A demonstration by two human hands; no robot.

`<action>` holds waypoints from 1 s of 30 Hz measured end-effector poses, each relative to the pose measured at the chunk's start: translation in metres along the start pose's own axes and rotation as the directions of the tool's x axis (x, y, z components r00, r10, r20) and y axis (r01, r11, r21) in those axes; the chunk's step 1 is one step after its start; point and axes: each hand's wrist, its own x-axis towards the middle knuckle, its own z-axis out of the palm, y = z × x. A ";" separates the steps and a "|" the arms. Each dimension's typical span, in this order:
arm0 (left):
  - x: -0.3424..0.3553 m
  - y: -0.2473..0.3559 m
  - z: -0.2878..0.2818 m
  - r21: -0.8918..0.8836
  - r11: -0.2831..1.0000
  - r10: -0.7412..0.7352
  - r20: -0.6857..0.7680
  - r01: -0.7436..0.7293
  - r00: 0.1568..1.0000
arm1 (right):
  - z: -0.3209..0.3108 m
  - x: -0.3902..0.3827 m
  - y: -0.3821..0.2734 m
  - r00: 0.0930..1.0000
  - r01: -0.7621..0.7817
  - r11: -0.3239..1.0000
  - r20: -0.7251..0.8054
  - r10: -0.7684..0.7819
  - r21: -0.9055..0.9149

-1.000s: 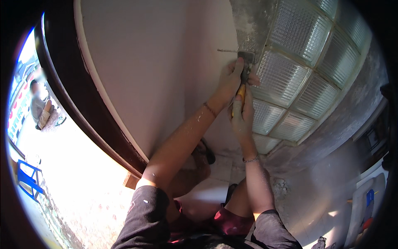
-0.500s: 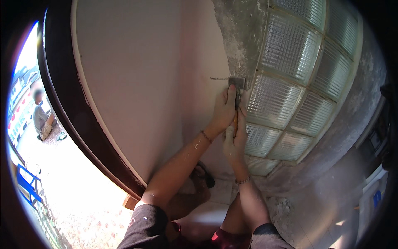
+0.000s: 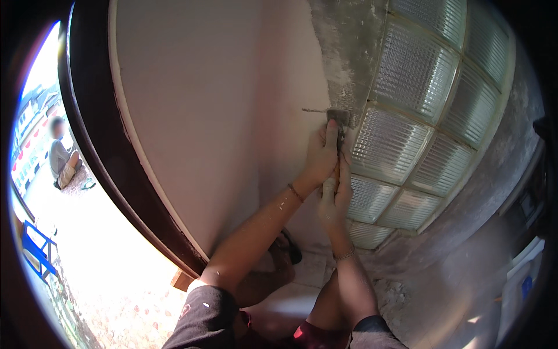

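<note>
Both my hands grip a scraper [image 3: 337, 115] with a flat, dirty grey blade and a partly hidden orange handle. My left hand [image 3: 320, 158] is closed around its upper part, the thumb laid along the base of the blade. Lower down, my right hand [image 3: 336, 200] wraps the handle. The blade rests at the edge where the smooth pale wall coating [image 3: 203, 87] meets a rough grey strip [image 3: 351, 41]. A short dark line [image 3: 314, 110] runs across the pale surface just left of the blade.
A glass-block window [image 3: 395, 139] adjoins the grey strip on the right. Left stands a dark door frame [image 3: 110, 157], opening onto a bright outside where a person [image 3: 63, 157] sits near a blue plastic chair [image 3: 38, 250]. Pale debris [image 3: 392, 294] lies on the floor at lower right.
The view has shifted slightly, so the wall and window sit a little farther right in the picture. Both hands keep their hold, and the blade remains beside the dark line.
</note>
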 end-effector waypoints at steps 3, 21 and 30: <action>0.004 0.002 0.003 0.099 0.993 0.063 -0.040 -0.059 0.997 | -0.002 0.003 -0.002 1.000 0.013 0.997 -0.010 -0.013 -0.070; 0.002 0.005 0.003 -0.055 0.998 0.000 0.018 0.001 1.000 | -0.001 0.002 -0.008 0.998 -0.064 0.995 0.008 0.065 -0.079; 0.005 0.013 0.003 -0.076 0.997 0.000 0.046 0.004 0.999 | 0.001 0.008 -0.001 0.989 0.131 0.978 -0.045 -0.140 -0.160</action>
